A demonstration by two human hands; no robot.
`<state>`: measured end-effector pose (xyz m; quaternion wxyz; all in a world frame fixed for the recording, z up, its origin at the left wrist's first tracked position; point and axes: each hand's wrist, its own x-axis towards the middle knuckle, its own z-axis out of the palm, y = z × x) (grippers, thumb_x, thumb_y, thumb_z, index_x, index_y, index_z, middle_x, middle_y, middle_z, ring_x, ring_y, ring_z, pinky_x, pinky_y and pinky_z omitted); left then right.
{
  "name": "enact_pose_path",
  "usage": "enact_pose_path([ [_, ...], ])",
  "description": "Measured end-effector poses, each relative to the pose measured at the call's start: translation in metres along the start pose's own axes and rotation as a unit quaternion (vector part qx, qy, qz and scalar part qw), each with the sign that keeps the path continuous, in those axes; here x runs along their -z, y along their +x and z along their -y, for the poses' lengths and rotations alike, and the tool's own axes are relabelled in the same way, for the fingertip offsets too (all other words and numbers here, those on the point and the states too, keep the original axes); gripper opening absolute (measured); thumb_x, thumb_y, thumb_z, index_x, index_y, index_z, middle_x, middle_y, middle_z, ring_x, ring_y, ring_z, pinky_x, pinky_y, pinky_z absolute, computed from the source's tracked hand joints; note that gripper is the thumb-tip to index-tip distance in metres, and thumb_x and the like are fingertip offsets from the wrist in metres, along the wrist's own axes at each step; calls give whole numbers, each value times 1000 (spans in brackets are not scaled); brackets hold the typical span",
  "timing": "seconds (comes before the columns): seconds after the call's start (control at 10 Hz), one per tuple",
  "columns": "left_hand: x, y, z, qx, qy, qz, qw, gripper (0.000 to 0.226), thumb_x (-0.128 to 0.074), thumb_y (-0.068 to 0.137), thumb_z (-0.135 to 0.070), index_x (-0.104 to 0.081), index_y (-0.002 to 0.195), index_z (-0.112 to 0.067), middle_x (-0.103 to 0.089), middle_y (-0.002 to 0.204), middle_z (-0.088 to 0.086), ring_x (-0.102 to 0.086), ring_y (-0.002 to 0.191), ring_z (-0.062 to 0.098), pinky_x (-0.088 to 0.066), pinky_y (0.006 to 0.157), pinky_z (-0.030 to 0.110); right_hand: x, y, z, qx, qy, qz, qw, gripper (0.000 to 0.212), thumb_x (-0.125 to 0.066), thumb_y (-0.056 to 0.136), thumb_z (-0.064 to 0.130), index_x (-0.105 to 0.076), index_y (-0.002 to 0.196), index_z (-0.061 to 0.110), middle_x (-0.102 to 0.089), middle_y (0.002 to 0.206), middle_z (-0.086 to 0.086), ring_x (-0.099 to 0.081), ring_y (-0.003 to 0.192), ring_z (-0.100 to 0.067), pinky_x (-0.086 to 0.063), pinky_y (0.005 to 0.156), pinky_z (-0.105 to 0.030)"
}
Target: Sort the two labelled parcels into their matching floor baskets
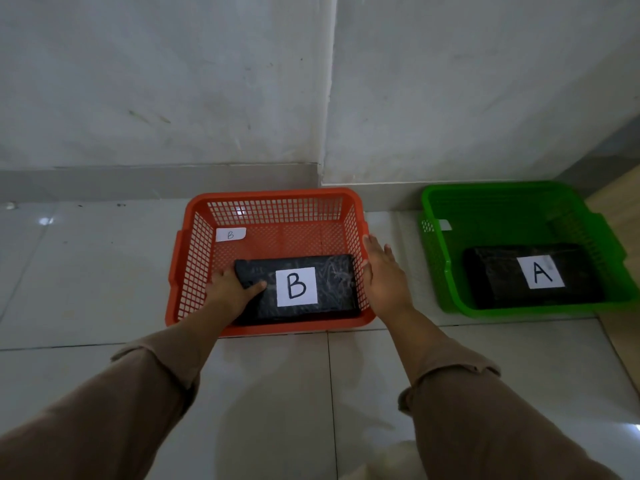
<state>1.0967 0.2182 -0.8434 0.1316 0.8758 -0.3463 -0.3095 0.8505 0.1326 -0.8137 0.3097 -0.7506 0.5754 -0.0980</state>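
A black parcel with a white "B" label [332,278] lies flat inside the orange basket [273,197], which carries a small "B" tag on its left inner wall. My left hand [232,289] grips the parcel's left end, thumb on top. My right hand [384,275] hovers with fingers spread just outside the orange basket's right wall, holding nothing. A second black parcel with an "A" label [495,275] lies inside the green basket [440,258] to the right.
Both baskets stand on a glossy white tiled floor [104,271] against a grey-white wall [207,81]. A wooden surface [620,209] shows at the far right behind the green basket.
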Motion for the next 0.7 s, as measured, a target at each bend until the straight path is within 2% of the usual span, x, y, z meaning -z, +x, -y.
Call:
enact_pose_path([
  [0.1,-2,-11,-7,-75,63,-38,994,89,-66,79,-41,-12,146,-16,-17,153,19,-22,138,41,-24,112,56,0,1,0,-5,-16,7,1000,49,-25,100,25,-11,148,24,-13,159,1,-5,147,-25,-17,116,-54],
  [0.2,-10,-17,-14,-124,101,36,987,81,-60,83,-45,-13,146,-31,-7,157,14,-10,141,42,-19,112,56,-3,-1,0,-8,-11,7,1000,51,-25,100,28,-9,148,25,-9,160,2,-2,147,-26,-14,117,-55],
  [0.3,-9,-15,-15,-112,109,61,986,75,-54,84,-51,-14,146,-34,-3,157,14,-6,142,42,-16,112,56,-5,-1,3,-16,-26,10,999,52,-25,100,31,-7,148,24,-7,160,1,2,147,-24,-8,116,-55],
  [0.4,-9,-15,-15,-111,164,58,979,74,-46,85,-60,-10,145,-38,0,158,11,-6,142,40,-11,112,59,-5,2,7,-16,-62,-2,998,53,-25,99,36,-10,148,20,-7,160,-3,3,147,-21,-6,116,-53],
  [0.5,0,-22,-23,-102,161,50,980,72,-41,86,-60,-6,146,-38,10,158,9,5,142,42,-5,113,59,2,-5,20,-21,-76,3,997,55,-25,99,39,-9,148,20,-4,160,-7,8,146,-23,-3,117,-51],
  [0.6,27,-49,-57,-117,60,48,990,68,-43,88,-55,-10,145,-38,16,158,5,14,142,40,-5,114,56,40,-17,44,-13,-96,24,995,56,-27,98,40,-10,148,20,-2,160,-9,12,145,-26,-3,117,-51],
  [0.7,65,-87,-97,-183,38,49,981,59,-39,91,-51,-15,144,-40,15,158,-2,14,144,30,-3,114,53,102,-27,77,4,-127,18,992,55,-29,98,38,-14,147,17,-5,159,-10,10,146,-27,-5,117,-50],
])
